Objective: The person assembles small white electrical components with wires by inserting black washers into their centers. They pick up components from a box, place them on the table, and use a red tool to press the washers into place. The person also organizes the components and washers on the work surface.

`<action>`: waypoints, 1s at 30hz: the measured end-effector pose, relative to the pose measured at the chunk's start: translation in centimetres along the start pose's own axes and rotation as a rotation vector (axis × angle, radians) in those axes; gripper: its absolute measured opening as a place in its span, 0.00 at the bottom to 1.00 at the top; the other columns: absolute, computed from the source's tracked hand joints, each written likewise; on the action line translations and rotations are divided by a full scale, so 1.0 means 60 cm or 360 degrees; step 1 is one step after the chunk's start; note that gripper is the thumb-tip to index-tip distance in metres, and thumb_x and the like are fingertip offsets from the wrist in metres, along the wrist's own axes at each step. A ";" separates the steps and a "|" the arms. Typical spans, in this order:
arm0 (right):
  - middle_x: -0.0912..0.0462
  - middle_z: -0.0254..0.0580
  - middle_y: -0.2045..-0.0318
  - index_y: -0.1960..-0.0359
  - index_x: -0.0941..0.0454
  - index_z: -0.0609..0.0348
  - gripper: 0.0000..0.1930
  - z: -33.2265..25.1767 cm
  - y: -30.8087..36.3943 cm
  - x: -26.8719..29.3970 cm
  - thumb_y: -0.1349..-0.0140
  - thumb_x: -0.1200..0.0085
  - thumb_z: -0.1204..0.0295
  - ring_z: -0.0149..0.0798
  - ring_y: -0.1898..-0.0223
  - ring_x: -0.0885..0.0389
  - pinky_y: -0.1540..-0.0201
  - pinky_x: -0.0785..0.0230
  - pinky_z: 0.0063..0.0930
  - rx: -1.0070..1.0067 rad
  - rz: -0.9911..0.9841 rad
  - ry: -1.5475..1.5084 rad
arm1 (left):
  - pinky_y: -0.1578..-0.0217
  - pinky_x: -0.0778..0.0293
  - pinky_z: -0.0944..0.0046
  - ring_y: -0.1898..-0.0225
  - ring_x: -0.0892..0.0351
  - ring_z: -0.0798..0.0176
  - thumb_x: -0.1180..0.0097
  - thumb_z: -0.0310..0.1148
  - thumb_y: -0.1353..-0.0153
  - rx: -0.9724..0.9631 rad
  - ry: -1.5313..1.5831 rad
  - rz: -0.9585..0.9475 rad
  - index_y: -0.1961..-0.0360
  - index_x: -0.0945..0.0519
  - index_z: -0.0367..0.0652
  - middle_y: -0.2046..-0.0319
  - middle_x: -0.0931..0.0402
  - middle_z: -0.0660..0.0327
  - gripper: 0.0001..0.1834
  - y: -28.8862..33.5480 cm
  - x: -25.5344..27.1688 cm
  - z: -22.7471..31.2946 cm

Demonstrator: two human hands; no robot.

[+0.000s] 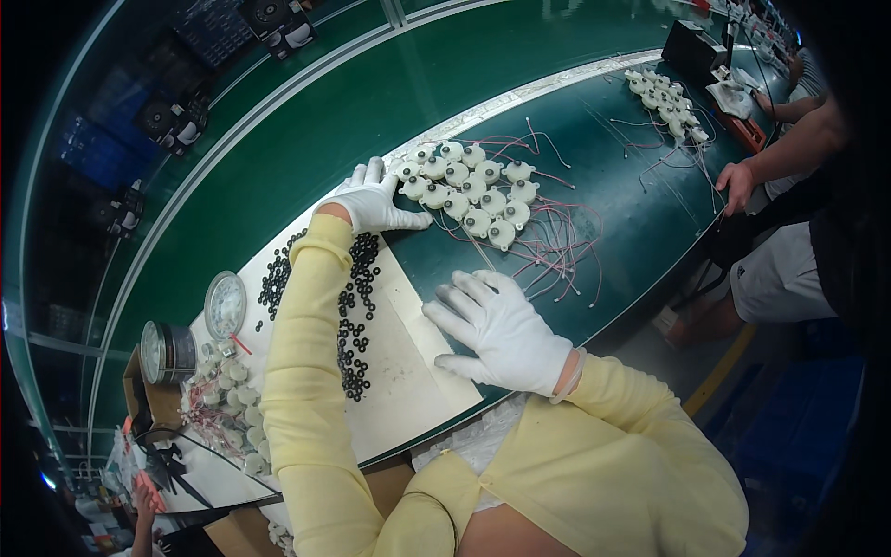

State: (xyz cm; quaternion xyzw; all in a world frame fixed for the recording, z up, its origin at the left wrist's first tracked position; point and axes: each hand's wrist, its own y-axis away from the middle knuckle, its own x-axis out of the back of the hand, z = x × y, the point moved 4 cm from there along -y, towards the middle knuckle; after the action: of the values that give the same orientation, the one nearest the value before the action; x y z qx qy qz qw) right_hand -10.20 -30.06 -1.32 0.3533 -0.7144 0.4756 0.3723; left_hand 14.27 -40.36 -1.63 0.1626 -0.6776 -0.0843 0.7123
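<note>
My left hand (373,200), in a white glove, rests at the left edge of a group of small round cream-white parts (457,174). Its fingers are spread, and the thumb and fingertips come close to or touch the outermost parts. These parts look like small motors, with dark centres, side lugs and thin pink and white wires (562,239) trailing right. My right hand (506,332), also gloved, is held with fingers apart over the green tabletop and the edge of a white sheet (415,357). Nothing shows in either hand.
Many small black rings (354,348) lie on the white sheet beside my left forearm. At the left are a round tin (168,352), a clear-centred lid (225,305) and a heap of similar parts (237,399). Another group (665,100) sits far right, near a co-worker's hand (736,185).
</note>
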 end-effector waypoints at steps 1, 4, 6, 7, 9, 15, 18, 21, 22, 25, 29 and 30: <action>0.25 0.50 0.48 0.45 0.28 0.57 0.30 0.000 -0.001 -0.003 0.41 0.47 0.47 0.52 0.42 0.31 0.38 0.43 0.47 0.0004 -0.0008 0.0004 | 0.30 0.50 0.48 0.27 0.58 0.39 0.41 0.77 0.60 0.0004 -0.0018 0.0010 0.29 0.44 0.38 0.29 0.55 0.40 0.67 0.002 -0.001 0.000; 0.25 0.51 0.47 0.45 0.28 0.57 0.30 0.007 0.003 0.002 0.41 0.47 0.47 0.53 0.42 0.30 0.38 0.43 0.47 0.0122 -0.0015 0.0062 | 0.31 0.49 0.48 0.28 0.56 0.39 0.41 0.76 0.58 -0.0023 -0.0040 0.0071 0.30 0.43 0.37 0.30 0.54 0.40 0.65 -0.001 0.004 0.015; 0.25 0.52 0.47 0.44 0.28 0.56 0.30 0.025 0.000 0.003 0.41 0.47 0.47 0.54 0.42 0.30 0.38 0.43 0.47 0.0273 -0.0054 -0.0033 | 0.32 0.49 0.48 0.28 0.55 0.39 0.41 0.75 0.58 -0.0087 -0.0017 0.0119 0.30 0.43 0.36 0.30 0.52 0.40 0.64 -0.007 0.009 0.019; 0.25 0.52 0.46 0.44 0.28 0.56 0.30 0.035 -0.001 0.002 0.41 0.47 0.47 0.54 0.42 0.30 0.39 0.43 0.47 0.0348 -0.0074 -0.0075 | 0.32 0.49 0.48 0.29 0.53 0.39 0.41 0.74 0.57 -0.0098 0.0001 0.0189 0.31 0.42 0.34 0.31 0.50 0.40 0.64 -0.004 0.006 0.016; 0.27 0.53 0.44 0.43 0.28 0.56 0.30 0.058 -0.005 -0.012 0.41 0.48 0.48 0.54 0.40 0.31 0.38 0.43 0.48 0.0335 -0.0054 -0.0078 | 0.31 0.51 0.48 0.28 0.54 0.39 0.40 0.74 0.58 -0.0040 -0.0016 0.0154 0.30 0.43 0.35 0.30 0.51 0.41 0.64 -0.009 0.010 0.025; 0.30 0.54 0.42 0.41 0.31 0.55 0.29 0.113 -0.007 0.003 0.37 0.49 0.50 0.54 0.40 0.32 0.41 0.39 0.47 0.0084 -0.0080 -0.0138 | 0.32 0.50 0.46 0.29 0.52 0.40 0.38 0.73 0.59 -0.0165 -0.0186 0.0159 0.30 0.44 0.36 0.29 0.51 0.43 0.65 -0.067 0.016 0.055; 0.29 0.53 0.42 0.41 0.30 0.56 0.29 0.158 0.006 0.038 0.37 0.49 0.50 0.54 0.41 0.31 0.43 0.38 0.46 -0.0081 -0.0189 -0.0094 | 0.33 0.49 0.46 0.30 0.49 0.40 0.36 0.71 0.60 -0.0288 -0.0215 0.0218 0.30 0.42 0.39 0.31 0.47 0.43 0.64 -0.099 0.024 0.094; 0.27 0.50 0.45 0.42 0.29 0.56 0.28 0.220 0.044 0.070 0.38 0.49 0.51 0.50 0.45 0.28 0.46 0.37 0.44 -0.0132 -0.0077 0.0035 | 0.33 0.48 0.46 0.30 0.48 0.41 0.36 0.70 0.59 -0.0438 -0.0209 0.0288 0.30 0.40 0.41 0.32 0.46 0.44 0.61 -0.153 0.036 0.159; 0.27 0.48 0.45 0.42 0.29 0.55 0.28 0.236 0.056 0.084 0.37 0.50 0.50 0.48 0.44 0.29 0.46 0.37 0.44 -0.0161 -0.0063 0.0070 | 0.32 0.49 0.47 0.30 0.50 0.40 0.36 0.70 0.58 -0.0471 -0.0166 0.0271 0.30 0.40 0.43 0.31 0.47 0.44 0.60 -0.168 0.045 0.182; 0.26 0.47 0.45 0.43 0.27 0.55 0.28 0.294 0.090 0.124 0.38 0.50 0.49 0.48 0.44 0.28 0.45 0.38 0.43 -0.0246 -0.0035 0.0168 | 0.31 0.51 0.48 0.28 0.53 0.40 0.37 0.70 0.57 -0.0511 -0.0108 0.0290 0.29 0.41 0.47 0.30 0.50 0.44 0.59 -0.223 0.065 0.262; 0.24 0.44 0.49 0.47 0.25 0.55 0.24 0.374 0.127 0.181 0.39 0.46 0.52 0.46 0.48 0.26 0.47 0.36 0.40 -0.0350 0.0040 0.0275 | 0.31 0.49 0.47 0.28 0.51 0.43 0.41 0.71 0.55 -0.0551 0.0086 0.0280 0.29 0.40 0.48 0.30 0.48 0.45 0.57 -0.294 0.094 0.382; 0.21 0.46 0.54 0.50 0.23 0.57 0.21 0.378 0.130 0.202 0.39 0.45 0.56 0.48 0.53 0.23 0.51 0.32 0.40 -0.0386 0.0162 0.0319 | 0.32 0.48 0.47 0.28 0.50 0.44 0.42 0.72 0.54 -0.0521 0.0123 0.0303 0.30 0.39 0.49 0.31 0.46 0.46 0.55 -0.304 0.097 0.401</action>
State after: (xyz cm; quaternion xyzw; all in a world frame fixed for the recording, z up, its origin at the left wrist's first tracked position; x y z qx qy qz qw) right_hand -27.09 -50.93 -0.21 0.2199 -0.7428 0.4371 0.4570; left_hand -7.39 -62.16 -1.80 -0.0172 -0.6392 -0.1193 0.7596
